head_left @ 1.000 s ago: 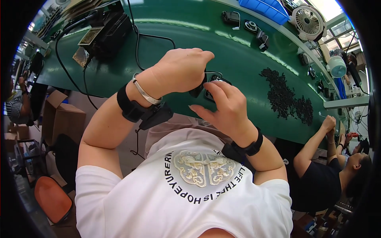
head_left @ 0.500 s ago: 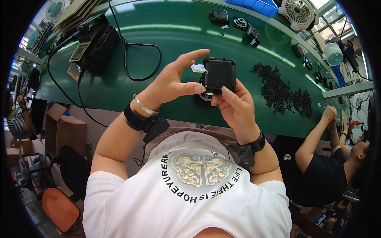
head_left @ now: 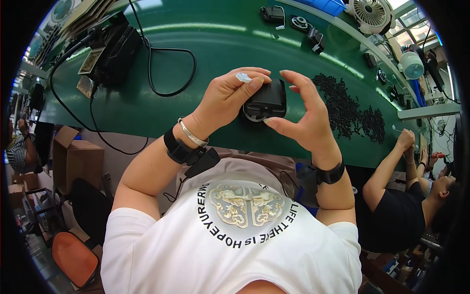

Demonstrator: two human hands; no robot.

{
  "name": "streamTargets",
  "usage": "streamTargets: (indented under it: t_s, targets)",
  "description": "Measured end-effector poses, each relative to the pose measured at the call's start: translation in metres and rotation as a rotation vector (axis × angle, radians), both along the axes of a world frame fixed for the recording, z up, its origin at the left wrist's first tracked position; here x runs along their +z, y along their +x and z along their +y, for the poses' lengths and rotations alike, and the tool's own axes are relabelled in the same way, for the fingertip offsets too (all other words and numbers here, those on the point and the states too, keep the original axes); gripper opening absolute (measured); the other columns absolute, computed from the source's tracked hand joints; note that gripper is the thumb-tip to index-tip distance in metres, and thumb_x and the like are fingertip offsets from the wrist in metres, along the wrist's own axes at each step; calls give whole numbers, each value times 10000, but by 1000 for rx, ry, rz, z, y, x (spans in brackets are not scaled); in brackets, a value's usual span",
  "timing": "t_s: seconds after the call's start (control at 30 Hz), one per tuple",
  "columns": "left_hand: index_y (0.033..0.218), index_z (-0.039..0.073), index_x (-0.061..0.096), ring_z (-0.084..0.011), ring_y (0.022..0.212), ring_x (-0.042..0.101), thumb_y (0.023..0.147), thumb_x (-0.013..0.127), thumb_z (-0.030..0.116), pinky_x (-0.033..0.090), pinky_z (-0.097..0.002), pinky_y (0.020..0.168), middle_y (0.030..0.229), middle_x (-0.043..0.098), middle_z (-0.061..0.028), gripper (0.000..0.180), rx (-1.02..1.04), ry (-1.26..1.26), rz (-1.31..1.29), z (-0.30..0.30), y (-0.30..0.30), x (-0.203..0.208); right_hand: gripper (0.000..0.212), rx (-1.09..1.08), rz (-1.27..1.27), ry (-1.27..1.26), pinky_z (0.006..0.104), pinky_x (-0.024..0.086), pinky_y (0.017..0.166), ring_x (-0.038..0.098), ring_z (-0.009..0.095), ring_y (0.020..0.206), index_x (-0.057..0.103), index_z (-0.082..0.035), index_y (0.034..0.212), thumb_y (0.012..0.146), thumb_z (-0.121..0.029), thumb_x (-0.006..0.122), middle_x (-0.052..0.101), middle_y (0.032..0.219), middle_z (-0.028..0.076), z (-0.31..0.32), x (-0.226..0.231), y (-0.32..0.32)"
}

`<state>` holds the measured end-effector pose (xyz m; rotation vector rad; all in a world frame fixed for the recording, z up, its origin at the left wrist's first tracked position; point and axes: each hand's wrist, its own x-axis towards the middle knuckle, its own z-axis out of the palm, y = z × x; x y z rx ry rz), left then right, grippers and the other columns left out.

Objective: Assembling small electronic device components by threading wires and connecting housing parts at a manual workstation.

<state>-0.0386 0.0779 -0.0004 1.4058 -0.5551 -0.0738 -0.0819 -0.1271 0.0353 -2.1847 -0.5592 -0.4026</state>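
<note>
Green counter (head_left: 215, 46) extends across the upper view. Black box-shaped unit (head_left: 115, 56) sits toward its left end; pile of small black pieces (head_left: 340, 106) lies toward its right end. Left hand (head_left: 223, 99): fingers gripping the left side of a black case (head_left: 268, 100). Right hand (head_left: 312, 120): fingers open wide beside the case's right side; thumb contact unclear. Case position: close to the middle of the counter's near edge. White connector (head_left: 243, 77): at the left thumb.

There is one held black case (head_left: 268, 100), one blue bin (head_left: 325, 6), one orange seat (head_left: 73, 258) and two fans (head_left: 369, 15) at right.
</note>
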Motion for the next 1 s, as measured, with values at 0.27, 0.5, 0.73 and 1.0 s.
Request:
streamTargets:
  t_s: [0.27, 0.5, 0.73, 1.0]
  targets:
    - [1013, 73, 735, -156, 892, 611, 959, 644, 182, 505, -283, 814, 948, 682, -83, 152, 295, 323, -568, -4, 4, 1, 707, 67, 92, -120, 396, 502, 953, 612, 309, 1110, 602, -4, 1231, 616, -206, 887, 623, 1203, 164, 7, 2, 4]
    - [941, 27, 710, -100, 730, 559, 996, 599, 197, 466, -249, 689, 869, 664, -31, 210, 103, 37, -114, 6, 10, 13, 676, 74, 86, -140, 390, 505, 945, 614, 325, 1099, 598, 0, 1216, 620, -175, 865, 624, 1187, 173, 12, -6, 11]
    - [936, 12, 692, -78, 698, 551, 1012, 578, 259, 456, -230, 662, 797, 639, -11, 282, -47, -375, 298, 1, 12, 5, 646, 75, 103, -126, 384, 506, 930, 620, 323, 1067, 590, 3, 1192, 626, -175, 847, 632, 1151, 172, 19, -18, 17]
    - [975, 20, 692, -69, 713, 590, 1003, 591, 291, 480, -205, 674, 803, 636, 8, 291, -246, -673, 428, 2, 22, -6, 632, 83, 150, -173, 372, 506, 907, 627, 316, 1025, 590, 3, 1173, 626, -195, 839, 637, 1116, 160, 19, -16, 22]
